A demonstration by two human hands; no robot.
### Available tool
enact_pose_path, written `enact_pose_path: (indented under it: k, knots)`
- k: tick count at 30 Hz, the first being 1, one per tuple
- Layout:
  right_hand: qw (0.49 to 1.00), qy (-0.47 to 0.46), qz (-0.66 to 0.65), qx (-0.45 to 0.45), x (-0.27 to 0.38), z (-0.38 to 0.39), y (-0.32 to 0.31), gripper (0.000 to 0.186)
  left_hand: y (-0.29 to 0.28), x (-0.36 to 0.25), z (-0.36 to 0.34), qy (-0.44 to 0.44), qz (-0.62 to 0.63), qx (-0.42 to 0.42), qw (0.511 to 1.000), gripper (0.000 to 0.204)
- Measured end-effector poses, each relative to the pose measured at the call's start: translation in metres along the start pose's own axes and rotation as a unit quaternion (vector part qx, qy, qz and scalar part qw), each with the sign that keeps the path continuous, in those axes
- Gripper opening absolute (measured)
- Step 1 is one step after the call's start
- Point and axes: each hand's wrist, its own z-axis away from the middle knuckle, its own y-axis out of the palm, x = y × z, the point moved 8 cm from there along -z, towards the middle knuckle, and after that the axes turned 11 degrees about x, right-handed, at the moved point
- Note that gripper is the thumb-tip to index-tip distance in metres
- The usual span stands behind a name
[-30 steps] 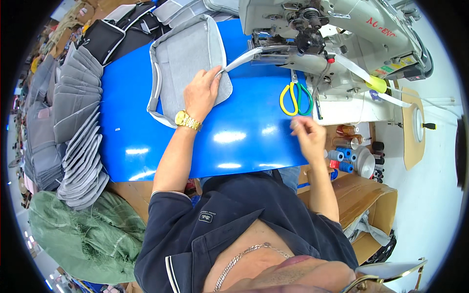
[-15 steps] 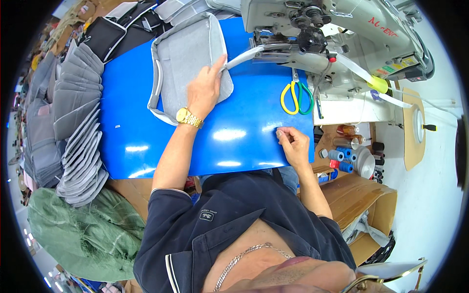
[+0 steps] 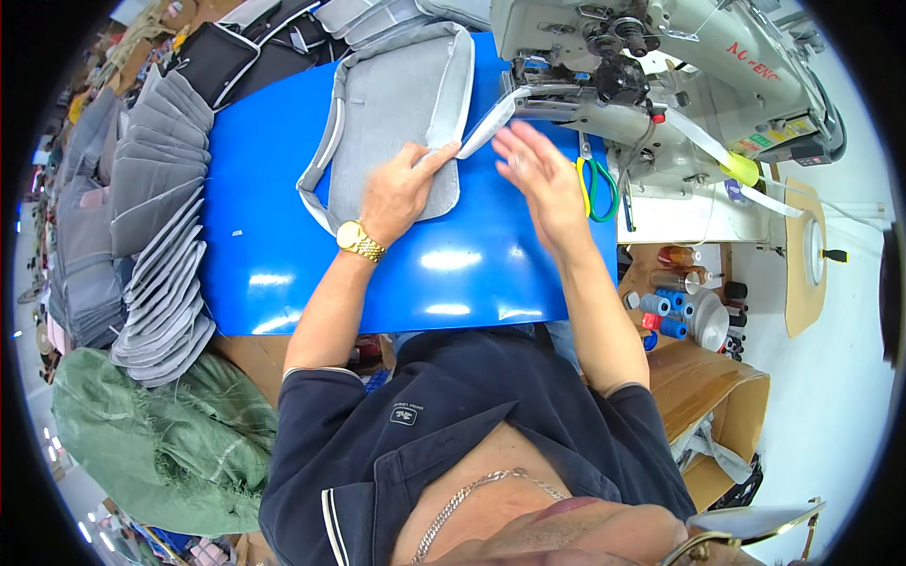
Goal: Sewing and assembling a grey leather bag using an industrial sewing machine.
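A grey fabric case (image 3: 396,123) with raised side walls lies on the blue tabletop (image 3: 274,226). White binding tape (image 3: 491,125) runs from its right edge up to the sewing machine (image 3: 576,99). My left hand (image 3: 401,193), a gold watch on its wrist, is closed on the case's lower right part, its index fingertip at the spot where tape meets edge. My right hand (image 3: 543,179) is raised just right of the tape, fingers stretched out and slightly blurred, holding nothing. Scissors with yellow and green handles (image 3: 604,193) lie beside it, partly covered by that hand.
Stacked grey fabric pieces (image 3: 160,217) line the table's left side, with black cases (image 3: 217,61) behind them. Thread spools (image 3: 672,307) sit below the machine on the right, above a cardboard box (image 3: 713,396). A green sack (image 3: 160,443) lies at lower left.
My right hand has risen from the table's front right up beside the tape, its fingers opening out. My left hand has shifted slightly down along the case's edge. The view has shifted a little.
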Motion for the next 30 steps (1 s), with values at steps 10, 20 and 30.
enact_pose_path:
  k: [10, 20, 30]
  knots:
    - [0.952, 0.174, 0.149, 0.202, -0.050, 0.058, 0.061, 0.019, -0.002, 0.003, 0.004, -0.057, 0.014, -0.028, 0.998, 0.040]
    - [0.726, -0.319, 0.534, -0.294, 0.278, 0.096, -0.135, 0.035, 0.006, 0.011, -0.011, -0.067, 0.014, -0.070, 0.995, 0.034]
    - [0.736, 0.120, 0.568, -0.348, 0.424, 0.002, -0.453, 0.064, 0.028, 0.028, -0.035, -0.129, 0.003, -0.065, 0.989, 0.027]
